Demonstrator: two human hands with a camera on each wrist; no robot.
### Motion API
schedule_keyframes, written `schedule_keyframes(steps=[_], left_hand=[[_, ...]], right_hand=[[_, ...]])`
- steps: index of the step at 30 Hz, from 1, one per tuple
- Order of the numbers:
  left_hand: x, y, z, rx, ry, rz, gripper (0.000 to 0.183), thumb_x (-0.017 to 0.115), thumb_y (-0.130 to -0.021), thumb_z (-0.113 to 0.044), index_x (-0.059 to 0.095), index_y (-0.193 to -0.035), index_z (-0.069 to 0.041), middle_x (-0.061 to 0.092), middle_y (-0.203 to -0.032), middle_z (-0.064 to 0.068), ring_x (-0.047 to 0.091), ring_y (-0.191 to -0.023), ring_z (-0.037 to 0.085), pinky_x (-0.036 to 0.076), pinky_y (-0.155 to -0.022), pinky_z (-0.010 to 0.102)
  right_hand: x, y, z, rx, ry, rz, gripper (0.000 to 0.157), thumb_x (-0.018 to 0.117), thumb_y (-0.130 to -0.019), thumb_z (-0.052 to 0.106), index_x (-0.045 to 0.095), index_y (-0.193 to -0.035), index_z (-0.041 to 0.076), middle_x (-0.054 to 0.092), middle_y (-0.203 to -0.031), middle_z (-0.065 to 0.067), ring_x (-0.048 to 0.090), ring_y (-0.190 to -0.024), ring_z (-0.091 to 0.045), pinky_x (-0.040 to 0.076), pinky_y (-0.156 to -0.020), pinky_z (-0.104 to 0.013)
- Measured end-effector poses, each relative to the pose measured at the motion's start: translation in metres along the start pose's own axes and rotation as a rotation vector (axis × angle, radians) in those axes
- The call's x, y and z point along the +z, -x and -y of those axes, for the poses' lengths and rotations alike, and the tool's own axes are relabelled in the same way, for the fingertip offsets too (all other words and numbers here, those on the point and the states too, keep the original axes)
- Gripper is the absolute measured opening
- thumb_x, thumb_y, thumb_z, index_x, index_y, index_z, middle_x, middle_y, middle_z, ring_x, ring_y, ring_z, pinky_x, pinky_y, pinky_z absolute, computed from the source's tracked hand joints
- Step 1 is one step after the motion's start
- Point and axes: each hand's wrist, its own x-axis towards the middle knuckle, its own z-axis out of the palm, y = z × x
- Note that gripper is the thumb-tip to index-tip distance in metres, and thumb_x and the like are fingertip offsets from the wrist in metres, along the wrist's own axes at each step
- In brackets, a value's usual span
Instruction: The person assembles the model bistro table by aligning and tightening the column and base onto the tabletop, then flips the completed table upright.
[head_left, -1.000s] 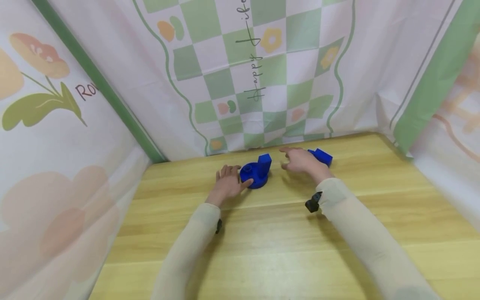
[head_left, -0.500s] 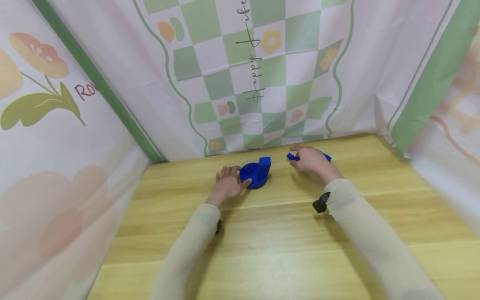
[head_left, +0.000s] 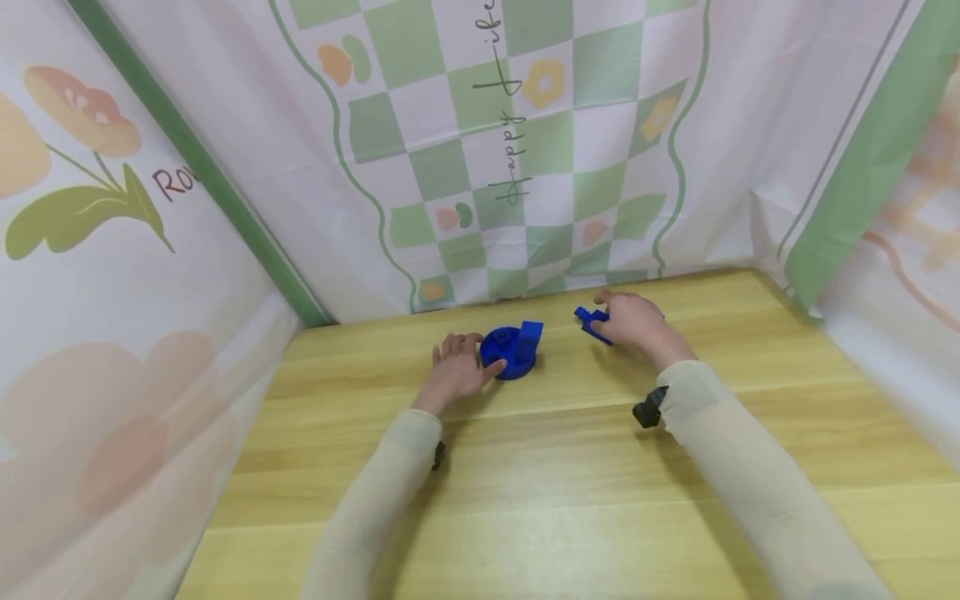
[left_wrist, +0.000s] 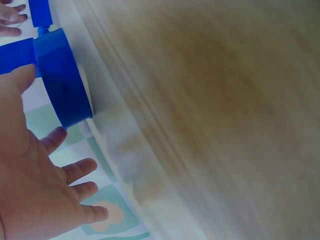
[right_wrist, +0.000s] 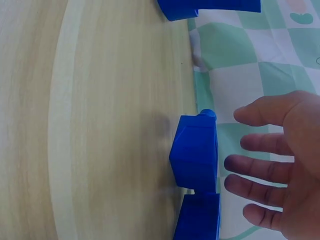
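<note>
In the head view a blue round base (head_left: pixel 517 370) with an upright square post (head_left: pixel 532 334) stands on the table. My left hand (head_left: pixel 456 371) is at its left side, fingers spread. In the left wrist view its thumb lies at the post's foot and the index fingertip at the rim of the base (left_wrist: pixel 62 80). My right hand (head_left: pixel 636 323) is beside a blue angular block with a small round knob (head_left: pixel 592 323). In the right wrist view its fingers are extended near that block (right_wrist: pixel 195 150), with a gap showing; a second blue block (right_wrist: pixel 198 217) adjoins it, mostly hidden in the head view.
The wood-grain table (head_left: pixel 517 500) ends at a hanging checkered cloth (head_left: pixel 510 167) behind the blue parts. More printed cloth (head_left: pixel 112 333) hangs along the left side and the right side. A small black device (head_left: pixel 648 408) sits on the right wrist.
My right hand has moved to the right, uncovering the knobbed block and covering the block farther right. The post on the base leans slightly lower. My left hand has stayed in place.
</note>
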Motion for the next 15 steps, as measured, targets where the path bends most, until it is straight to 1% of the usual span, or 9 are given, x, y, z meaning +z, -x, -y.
schedule_keyframes(steps=[3,6,10,13,15], left_hand=[[0.0003,0.0003,0.0001,-0.009,-0.005,0.012,0.073,0.044,-0.098,-0.065,0.031,-0.155,-0.022,0.027,-0.161,0.017,0.013,-0.154,0.038,0.01,-0.124,0.062],[0.0008,-0.0004,0.001,-0.013,-0.015,0.015,0.07,0.042,-0.1,-0.062,0.029,-0.157,-0.025,0.026,-0.162,0.017,0.011,-0.155,0.037,0.009,-0.124,0.061],[0.0015,-0.0003,-0.0001,-0.006,-0.012,-0.001,0.075,0.04,-0.097,-0.068,0.032,-0.155,-0.021,0.03,-0.16,0.017,0.016,-0.153,0.037,0.011,-0.124,0.062],[0.0012,0.0003,-0.0012,-0.005,0.0,-0.009,0.08,0.044,-0.094,-0.072,0.033,-0.153,-0.019,0.033,-0.158,0.017,0.019,-0.152,0.037,0.012,-0.123,0.062],[0.0,0.0003,-0.0016,-0.008,0.004,-0.009,0.08,0.046,-0.094,-0.071,0.033,-0.154,-0.02,0.033,-0.158,0.018,0.019,-0.152,0.037,0.012,-0.123,0.062]], right_hand=[[0.0007,0.0019,-0.0024,0.013,0.024,-0.012,0.059,0.062,-0.095,0.03,0.048,-0.143,0.0,0.062,-0.132,-0.025,0.06,-0.116,-0.044,0.049,-0.095,-0.059],[0.0014,0.0038,-0.0048,0.027,0.038,-0.019,0.058,0.063,-0.095,0.031,0.049,-0.142,0.0,0.059,-0.136,-0.026,0.057,-0.12,-0.047,0.048,-0.098,-0.061],[0.0029,0.0051,-0.0069,0.042,0.045,-0.023,0.059,0.064,-0.094,0.032,0.051,-0.14,-0.001,0.059,-0.135,-0.028,0.057,-0.119,-0.049,0.047,-0.097,-0.063],[0.0043,0.0049,-0.0078,0.057,0.058,-0.027,0.059,0.065,-0.093,0.034,0.052,-0.138,-0.002,0.06,-0.132,-0.028,0.059,-0.115,-0.049,0.048,-0.094,-0.063],[0.005,0.0048,-0.0081,0.066,0.066,-0.03,0.058,0.065,-0.092,0.036,0.054,-0.135,-0.002,0.062,-0.128,-0.028,0.06,-0.112,-0.048,0.048,-0.092,-0.062]])
